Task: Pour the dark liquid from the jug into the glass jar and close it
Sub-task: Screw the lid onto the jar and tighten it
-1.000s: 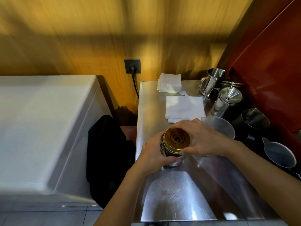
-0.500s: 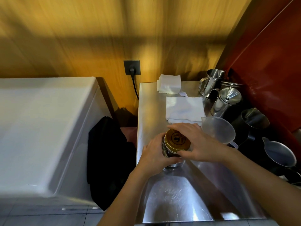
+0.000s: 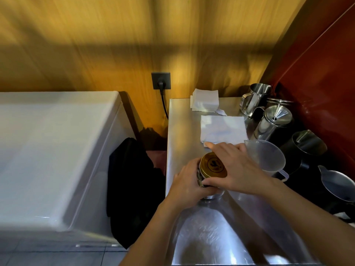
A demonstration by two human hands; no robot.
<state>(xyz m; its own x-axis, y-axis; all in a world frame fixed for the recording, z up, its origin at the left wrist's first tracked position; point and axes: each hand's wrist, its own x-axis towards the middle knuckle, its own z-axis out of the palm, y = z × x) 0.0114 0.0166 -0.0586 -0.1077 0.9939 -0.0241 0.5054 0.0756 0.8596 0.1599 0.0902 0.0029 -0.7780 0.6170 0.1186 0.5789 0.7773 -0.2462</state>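
Observation:
The glass jar [image 3: 210, 194] stands on the steel counter [image 3: 207, 237], mostly hidden by my hands, with a gold lid [image 3: 212, 166] on top. My left hand [image 3: 187, 184] wraps around the jar's left side. My right hand [image 3: 233, 169] grips the lid from the right, thumb at its near edge and forefinger stretched out past the far edge. A clear plastic jug [image 3: 266, 155] stands just right of my right hand and looks empty.
Folded white cloths [image 3: 222, 128] and a stack of napkins [image 3: 204, 100] lie at the back of the counter. Steel and dark pitchers [image 3: 272, 124] line the right side by the red wall. A white appliance [image 3: 48, 150] and a dark bag [image 3: 132, 189] sit left of the counter.
My right hand has turned on the gold lid, its fingers swinging from over the lid's top toward the back. The left hand keeps its hold on the jar.

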